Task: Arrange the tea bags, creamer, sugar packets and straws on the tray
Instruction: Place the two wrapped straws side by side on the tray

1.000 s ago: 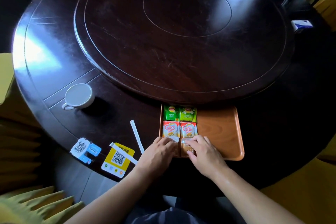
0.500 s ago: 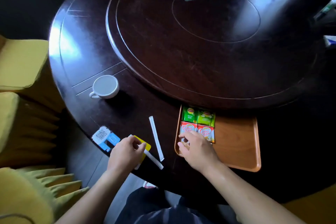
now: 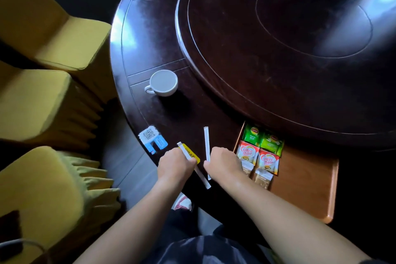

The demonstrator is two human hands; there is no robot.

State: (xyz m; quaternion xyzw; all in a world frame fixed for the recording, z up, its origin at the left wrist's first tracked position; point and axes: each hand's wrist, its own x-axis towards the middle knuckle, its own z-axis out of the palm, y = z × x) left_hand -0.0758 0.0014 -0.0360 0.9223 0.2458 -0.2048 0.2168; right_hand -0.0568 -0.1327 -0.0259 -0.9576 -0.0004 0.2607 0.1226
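A dark round worktop (image 3: 162, 113) carries a raised turntable (image 3: 278, 49); yellow chairs (image 3: 42, 103) crowd its left edge. At the near edge sits a wooden tray (image 3: 306, 182) holding two green tea bags (image 3: 252, 135), two creamer packets (image 3: 247, 152) and two sugar packets (image 3: 262, 177). A white cup (image 3: 164, 82) and two code cards (image 3: 152, 138) lie left. The left hand (image 3: 175, 165) is clamped on one straw (image 3: 201, 174), the right hand (image 3: 222, 162) on the other straw (image 3: 206, 143).

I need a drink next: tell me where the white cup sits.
In the head view, the white cup stands on the dark table, left of the tray and beyond both hands, near the turntable's edge.
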